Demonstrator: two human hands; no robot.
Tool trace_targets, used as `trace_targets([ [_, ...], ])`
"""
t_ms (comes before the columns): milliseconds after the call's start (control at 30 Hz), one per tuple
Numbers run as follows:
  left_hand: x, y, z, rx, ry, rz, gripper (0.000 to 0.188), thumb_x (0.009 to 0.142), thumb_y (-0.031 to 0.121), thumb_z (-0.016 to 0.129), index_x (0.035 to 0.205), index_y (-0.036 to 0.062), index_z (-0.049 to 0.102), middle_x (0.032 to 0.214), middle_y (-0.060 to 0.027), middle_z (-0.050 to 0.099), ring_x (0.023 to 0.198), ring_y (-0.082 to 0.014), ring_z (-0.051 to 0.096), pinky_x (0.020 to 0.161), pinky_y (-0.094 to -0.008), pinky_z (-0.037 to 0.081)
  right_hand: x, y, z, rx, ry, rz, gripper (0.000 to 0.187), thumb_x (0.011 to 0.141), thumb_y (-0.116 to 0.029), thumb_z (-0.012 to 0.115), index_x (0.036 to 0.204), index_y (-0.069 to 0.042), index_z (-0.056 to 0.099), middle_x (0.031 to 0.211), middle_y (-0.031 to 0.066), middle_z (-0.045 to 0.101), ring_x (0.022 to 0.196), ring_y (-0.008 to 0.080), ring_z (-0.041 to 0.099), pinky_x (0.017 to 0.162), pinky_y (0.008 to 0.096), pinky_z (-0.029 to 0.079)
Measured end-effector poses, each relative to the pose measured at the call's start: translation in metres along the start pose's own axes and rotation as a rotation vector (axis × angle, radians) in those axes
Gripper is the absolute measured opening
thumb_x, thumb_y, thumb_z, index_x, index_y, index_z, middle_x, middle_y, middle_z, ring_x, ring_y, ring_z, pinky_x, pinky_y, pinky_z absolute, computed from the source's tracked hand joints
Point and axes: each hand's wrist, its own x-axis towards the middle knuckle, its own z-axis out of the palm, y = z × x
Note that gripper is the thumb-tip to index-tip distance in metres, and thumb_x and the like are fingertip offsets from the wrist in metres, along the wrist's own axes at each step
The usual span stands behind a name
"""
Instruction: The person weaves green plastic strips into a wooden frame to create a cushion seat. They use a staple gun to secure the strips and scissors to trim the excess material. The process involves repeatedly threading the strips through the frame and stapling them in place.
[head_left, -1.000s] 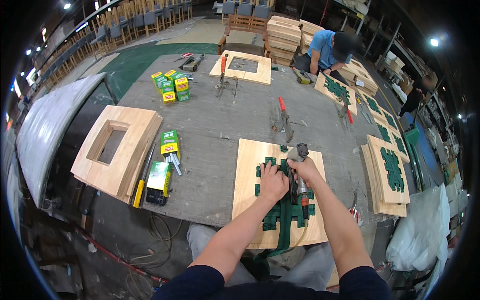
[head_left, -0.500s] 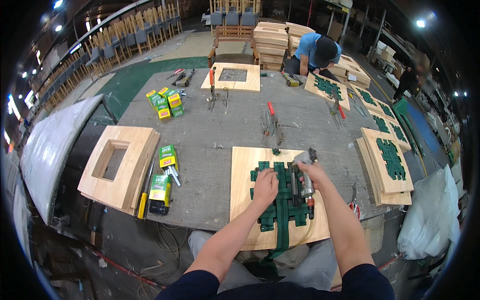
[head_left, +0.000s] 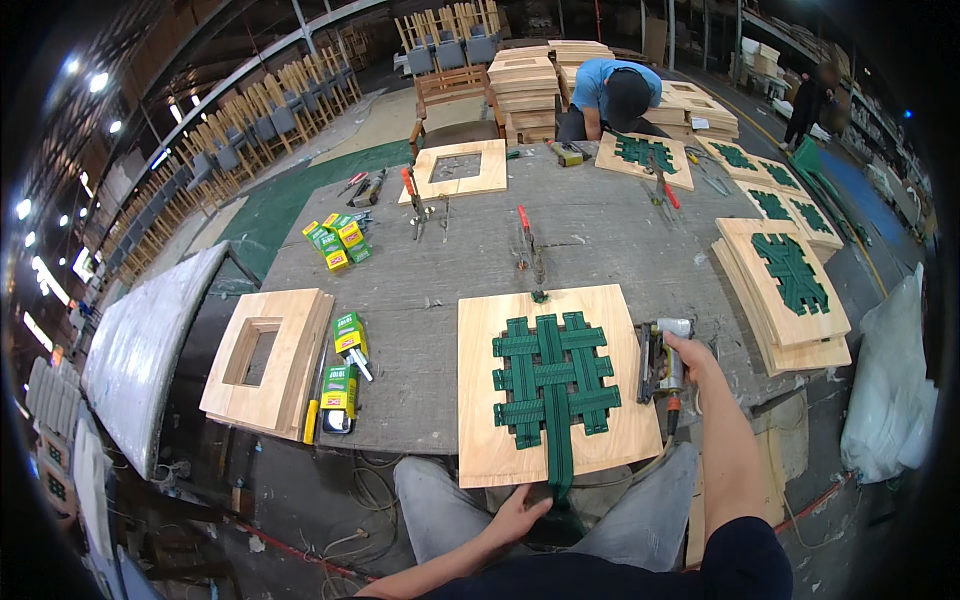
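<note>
A square pale wooden board [head_left: 480,420] lies before me at the table's front edge. Across its middle is a lattice of woven dark green webbing [head_left: 550,375], and one long green strap [head_left: 558,450] runs off the near edge and hangs toward my lap. My left hand [head_left: 515,517] is just below that edge, thumb and fingers apart, fingertips close beside the hanging strap. Wrapped round a grey pneumatic staple gun [head_left: 672,350], my right hand [head_left: 694,356] keeps it beside the board's right edge. The gun's hose fitting is red.
Wooden frames [head_left: 225,390] are stacked at left, beside green-yellow boxes [head_left: 338,390] and a yellow-handled tool [head_left: 311,420]. Webbed boards [head_left: 740,320] are piled at right. Red-handled pliers [head_left: 527,235] lie beyond my board. A person in blue [head_left: 605,95] bends over the far side.
My left hand has left the webbing and dropped below the board's near edge. My right hand has carried the staple gun off the webbing to the right. The view has tilted a little.
</note>
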Motion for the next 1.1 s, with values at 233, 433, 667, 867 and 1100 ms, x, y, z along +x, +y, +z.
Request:
trace_targets([
  [233, 0.022, 0.008, 0.02, 0.203, -0.046, -0.173, 0.038, 0.105, 0.032, 0.064, 0.122, -0.0018, 0.069, 0.101, -0.0031, 0.069, 0.09, -0.0092, 0.058, 0.08, -0.0279, 0.049, -0.042, 0.006, -0.019, -0.593, 0.251, -0.291, 0.033, 0.094, -0.032, 0.076, 0.102, 0.0, 0.073, 0.084, 0.0088, 0.072, 0.064, 0.0201, 0.067, 0.057, 0.0395, 0.054],
  [433, -0.003, 0.031, 0.029, 0.17, -0.091, -0.19, 0.039, 0.106, 0.035, 0.062, 0.102, -0.0014, 0.073, 0.076, 0.0079, 0.057, 0.07, -0.0036, 0.045, 0.061, -0.0258, 0.039, -0.114, 0.058, 0.002, -0.057, -0.142, -0.267, 0.029, 0.102, -0.024, 0.062, 0.111, 0.002, 0.069, 0.09, 0.0136, 0.073, 0.071, 0.0225, 0.073, 0.063, 0.0371, 0.06],
  [667, -0.035, 0.022, 0.016, -0.017, -0.532, -0.239, 0.034, 0.109, 0.026, 0.057, 0.123, -0.0009, 0.072, 0.112, -0.0005, 0.075, 0.099, -0.0054, 0.064, 0.091, -0.0234, 0.051, -0.178, 0.152, 0.124, 0.225, -0.774, 0.226, 0.06, 0.113, -0.049, 0.033, 0.133, 0.003, 0.056, 0.119, 0.0239, 0.069, 0.104, 0.036, 0.071, 0.092, 0.0485, 0.059],
  [867, -0.06, 0.031, 0.012, 0.173, -0.602, -0.304, 0.032, 0.107, 0.027, 0.06, 0.12, 0.0008, 0.073, 0.102, -0.0022, 0.075, 0.089, -0.0106, 0.066, 0.079, -0.0314, 0.053, -0.184, 0.128, 0.171, 0.501, -0.647, 0.32, 0.037, 0.115, -0.034, 0.034, 0.119, -0.004, 0.056, 0.089, 0.0055, 0.06, 0.072, 0.0179, 0.056, 0.067, 0.0351, 0.05],
  [1100, -0.031, 0.077, -0.006, 0.855, -0.137, 0.367, 0.027, 0.094, 0.019, 0.068, 0.118, 0.0053, 0.07, 0.105, -0.0211, 0.071, 0.104, -0.0408, 0.067, 0.091, -0.047, 0.054, -0.169, 0.143, 0.171, 0.356, -0.52, 0.149, 0.027, 0.114, -0.028, 0.038, 0.11, -0.007, 0.055, 0.072, -0.0026, 0.048, 0.054, 0.0111, 0.038, 0.051, 0.0305, 0.035],
])
